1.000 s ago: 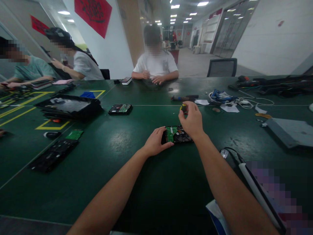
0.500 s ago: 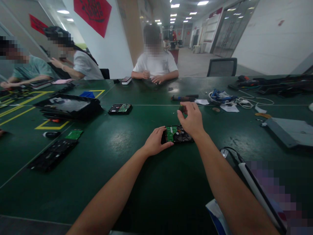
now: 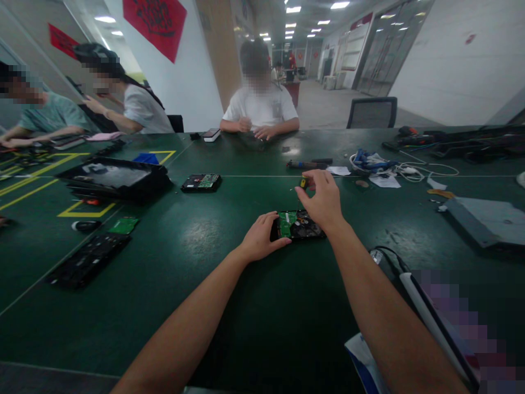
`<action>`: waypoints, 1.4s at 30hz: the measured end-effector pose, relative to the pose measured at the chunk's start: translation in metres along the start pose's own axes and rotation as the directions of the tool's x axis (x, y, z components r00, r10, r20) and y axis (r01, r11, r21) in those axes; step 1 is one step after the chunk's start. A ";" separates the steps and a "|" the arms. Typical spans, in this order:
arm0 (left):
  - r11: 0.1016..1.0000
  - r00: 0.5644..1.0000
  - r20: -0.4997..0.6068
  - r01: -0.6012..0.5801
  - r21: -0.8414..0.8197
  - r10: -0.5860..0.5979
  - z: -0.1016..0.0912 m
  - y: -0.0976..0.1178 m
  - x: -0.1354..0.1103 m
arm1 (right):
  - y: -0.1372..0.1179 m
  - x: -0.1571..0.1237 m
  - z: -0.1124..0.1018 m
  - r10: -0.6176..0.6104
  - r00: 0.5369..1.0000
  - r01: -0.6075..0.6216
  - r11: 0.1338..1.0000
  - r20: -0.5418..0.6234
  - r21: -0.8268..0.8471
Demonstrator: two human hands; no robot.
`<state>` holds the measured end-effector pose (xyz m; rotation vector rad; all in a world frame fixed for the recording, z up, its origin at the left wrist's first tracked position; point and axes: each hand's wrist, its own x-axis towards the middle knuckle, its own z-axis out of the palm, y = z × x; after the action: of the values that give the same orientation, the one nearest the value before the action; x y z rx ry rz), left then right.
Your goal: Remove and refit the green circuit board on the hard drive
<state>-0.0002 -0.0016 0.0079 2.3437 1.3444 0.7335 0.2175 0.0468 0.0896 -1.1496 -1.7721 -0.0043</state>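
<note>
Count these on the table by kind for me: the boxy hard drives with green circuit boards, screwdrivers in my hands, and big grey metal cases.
Hard drives: 2, one in your left hand's grip, one farther left
Screwdriver: 1, yellow and black, in your right hand
Grey metal case: 1, far right
Total: 4

Dim tabletop, soft glare, bright ceiling lights
</note>
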 end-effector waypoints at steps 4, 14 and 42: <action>1.000 1.000 -0.001 -0.002 0.003 0.002 0.000 0.000 0.000 | 0.003 0.001 0.001 -0.019 1.000 0.019 0.999 0.002 0.030; 1.000 1.000 0.002 -0.001 -0.004 0.001 0.001 0.000 0.000 | 0.000 -0.001 0.000 -0.045 0.999 0.045 0.999 -0.002 0.006; 1.000 1.000 0.005 0.004 0.000 -0.004 0.001 -0.001 0.000 | 0.004 0.000 0.002 -0.015 1.000 0.015 0.999 -0.010 0.047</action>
<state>0.0002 -0.0010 0.0067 2.3412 1.3464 0.7262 0.2185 0.0497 0.0868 -1.1013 -1.7632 0.0227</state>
